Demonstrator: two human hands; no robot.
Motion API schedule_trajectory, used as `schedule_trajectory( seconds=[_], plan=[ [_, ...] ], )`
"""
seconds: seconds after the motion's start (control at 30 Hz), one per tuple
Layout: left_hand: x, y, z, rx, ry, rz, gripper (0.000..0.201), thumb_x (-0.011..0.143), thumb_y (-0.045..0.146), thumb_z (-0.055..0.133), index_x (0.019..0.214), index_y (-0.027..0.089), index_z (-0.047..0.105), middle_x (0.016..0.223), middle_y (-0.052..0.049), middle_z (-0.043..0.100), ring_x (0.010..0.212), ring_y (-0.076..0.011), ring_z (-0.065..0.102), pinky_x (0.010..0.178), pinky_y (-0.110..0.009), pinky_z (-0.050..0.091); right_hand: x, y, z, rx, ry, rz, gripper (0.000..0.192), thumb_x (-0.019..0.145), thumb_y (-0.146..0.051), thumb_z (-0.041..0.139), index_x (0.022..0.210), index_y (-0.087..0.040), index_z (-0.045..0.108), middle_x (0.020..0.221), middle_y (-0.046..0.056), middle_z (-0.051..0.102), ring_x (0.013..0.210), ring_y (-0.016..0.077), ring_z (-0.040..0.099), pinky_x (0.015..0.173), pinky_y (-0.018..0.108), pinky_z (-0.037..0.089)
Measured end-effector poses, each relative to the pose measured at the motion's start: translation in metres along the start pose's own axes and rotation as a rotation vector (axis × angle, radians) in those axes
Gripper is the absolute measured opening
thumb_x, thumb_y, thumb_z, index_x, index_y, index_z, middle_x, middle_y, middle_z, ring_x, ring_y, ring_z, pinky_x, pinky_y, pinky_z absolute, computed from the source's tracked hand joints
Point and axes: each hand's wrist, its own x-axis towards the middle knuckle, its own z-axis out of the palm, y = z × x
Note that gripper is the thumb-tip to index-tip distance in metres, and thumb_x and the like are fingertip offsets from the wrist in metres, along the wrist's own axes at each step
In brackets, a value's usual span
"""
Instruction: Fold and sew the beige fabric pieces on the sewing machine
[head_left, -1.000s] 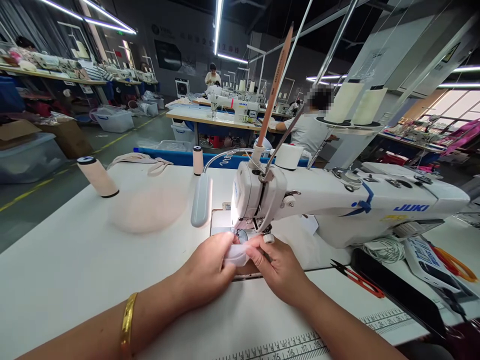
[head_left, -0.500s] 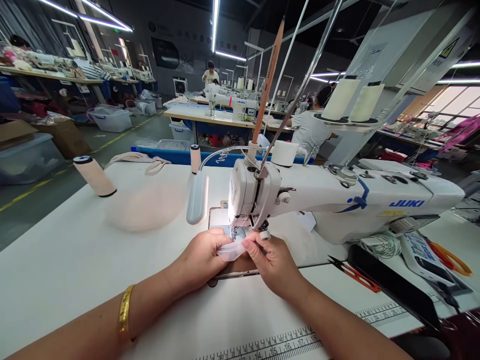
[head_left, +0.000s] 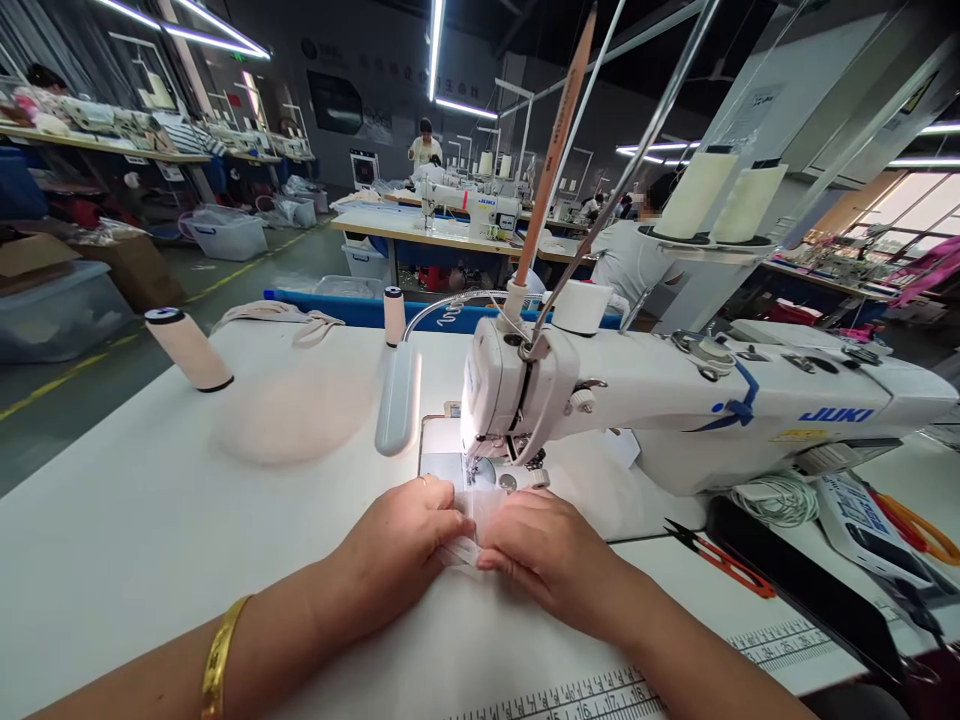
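Both hands, the left hand (head_left: 401, 535) and the right hand (head_left: 544, 550), pinch a small white cloth (head_left: 471, 520) flat on the table (head_left: 150, 520), just in front of the sewing machine (head_left: 675, 400).

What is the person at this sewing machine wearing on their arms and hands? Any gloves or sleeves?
No gloves and no sleeves show: both forearms are bare up to the picture's edge. The left hand has a plain, smooth gold bangle round its wrist and what looks like a thin ring on one finger. The right hand and its wrist carry no jewellery, watch or markings that can be seen.
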Motion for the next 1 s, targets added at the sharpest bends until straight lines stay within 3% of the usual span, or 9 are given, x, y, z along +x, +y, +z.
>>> schedule_trajectory(
  seconds=[0.37, 0.53, 0.63, 0.73, 0.9, 1.0],
  plan=[
    [-0.001, -0.004, 0.004, -0.045, -0.051, -0.057, 0.023, 0.092, 0.011, 0.05, 0.091, 0.021, 0.071, 0.072, -0.001, 0.061, 0.064, -0.016, 0.054, 0.059, -0.026, 0.036, 0.0, -0.001, -0.003, 0.006, 0.041, 0.01, 0.039, 0.115, -0.04, 0.04, 0.088, -0.021, 0.061, 0.079, 0.0, 0.071, 0.075, 0.016, 0.062, 0.07, 0.031, 0.04],
    [0.008, -0.003, 0.002, -0.187, -0.105, -0.235, 0.017, 0.091, 0.018, 0.059, 0.097, 0.023, 0.074, 0.076, 0.0, 0.067, 0.069, -0.0161, 0.061, 0.063, -0.024, 0.042, 0.004, 0.0, 0.006, 0.025, 0.194, 0.08, 0.035, 0.115, -0.037, 0.041, 0.094, -0.022, 0.064, 0.083, 0.001, 0.075, 0.077, 0.0164, 0.067, 0.073, 0.031, 0.044],
    [0.019, -0.003, -0.004, -0.286, -0.19, -0.363, 0.021, 0.093, 0.025, 0.055, 0.083, 0.022, 0.073, 0.074, 0.0, 0.067, 0.066, -0.0151, 0.061, 0.061, -0.023, 0.043, 0.008, 0.0, 0.01, 0.024, 0.28, 0.16, 0.033, 0.115, -0.034, 0.041, 0.096, -0.024, 0.066, 0.086, 0.001, 0.077, 0.08, 0.0175, 0.068, 0.075, 0.03, 0.048],
    [0.027, -0.003, -0.011, -0.353, -0.272, -0.459, 0.032, 0.093, 0.032, 0.052, 0.065, 0.019, 0.06, 0.066, 0.001, 0.062, 0.06, -0.014, 0.057, 0.056, -0.022, 0.041, 0.012, 0.0, 0.012, -0.032, 0.334, 0.227, 0.036, 0.114, -0.035, 0.042, 0.092, -0.024, 0.067, 0.083, 0.001, 0.076, 0.077, 0.0182, 0.066, 0.073, 0.03, 0.049],
    [0.03, -0.005, -0.015, -0.478, -0.34, -0.563, 0.032, 0.09, 0.037, 0.056, 0.064, 0.019, 0.052, 0.063, 0.002, 0.058, 0.058, -0.0136, 0.053, 0.052, -0.022, 0.038, 0.017, -0.001, 0.012, -0.074, 0.365, 0.253, 0.042, 0.114, -0.038, 0.041, 0.087, -0.023, 0.068, 0.078, 0.001, 0.074, 0.072, 0.0181, 0.064, 0.073, 0.03, 0.051],
    [0.03, -0.006, -0.014, -0.485, -0.332, -0.541, 0.033, 0.093, 0.036, 0.056, 0.064, 0.019, 0.053, 0.063, 0.002, 0.059, 0.06, -0.0137, 0.054, 0.054, -0.022, 0.038, 0.018, -0.001, 0.011, -0.055, 0.372, 0.253, 0.043, 0.115, -0.039, 0.04, 0.086, -0.023, 0.067, 0.077, 0.001, 0.074, 0.072, 0.0179, 0.063, 0.074, 0.03, 0.05]
  ],
)
